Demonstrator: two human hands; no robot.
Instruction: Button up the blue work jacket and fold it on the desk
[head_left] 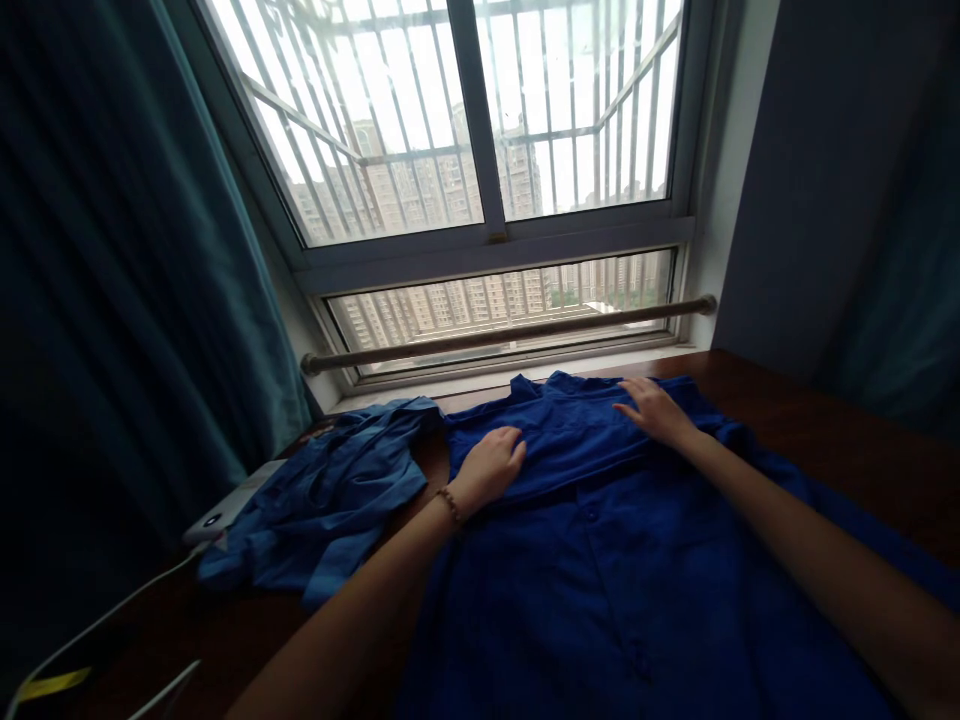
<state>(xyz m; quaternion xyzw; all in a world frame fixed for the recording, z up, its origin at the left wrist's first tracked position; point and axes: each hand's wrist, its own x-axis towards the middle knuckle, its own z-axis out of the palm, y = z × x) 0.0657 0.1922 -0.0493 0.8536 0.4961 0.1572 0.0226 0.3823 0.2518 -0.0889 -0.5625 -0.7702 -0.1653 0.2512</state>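
Note:
A deep blue button-front shirt [600, 560] lies spread out before me, its collar end toward the window and its front placket running down the middle. My left hand [491, 465], with a beaded bracelet at the wrist, rests on the shirt's upper left part, fingers loosely bent and thumb apart. On the upper right part, near the shoulder, lies my right hand [656, 408], palm down with the thumb spread away from the fingers. No cloth shows gripped in either hand. The shirt's lower end runs out of view.
Left of the shirt is a crumpled lighter blue garment [337, 490]. Beside it sits a white device [232, 505] with a white cable [112, 610]. A yellow strip [56, 684] lies at lower left. A rail [510, 337] crosses the window; a curtain [150, 250] hangs left.

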